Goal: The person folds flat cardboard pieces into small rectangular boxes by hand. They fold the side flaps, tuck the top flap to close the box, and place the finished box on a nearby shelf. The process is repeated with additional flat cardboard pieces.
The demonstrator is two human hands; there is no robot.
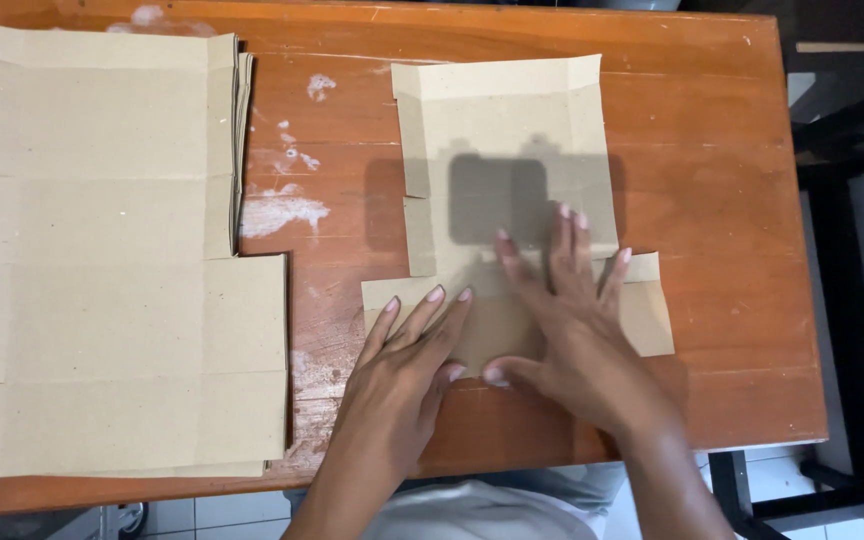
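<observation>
A flat brown cardboard cut-out (500,130) with folded-in side flaps lies on the wooden table (722,200), near the middle. My left hand (407,370) rests flat on its near left part, fingers spread and pointing away from me. My right hand (562,320) presses flat on the near middle of the same sheet, fingers apart, thumb touching the left hand's thumb area. Neither hand grips anything. A dark shadow falls across the middle of the cut-out.
A stack of larger flat cardboard blanks (102,260) covers the table's left side, reaching over its left edge. White paint-like smears (282,210) mark the wood between stack and cut-out. A black frame (842,300) stands right of the table above tiled floor.
</observation>
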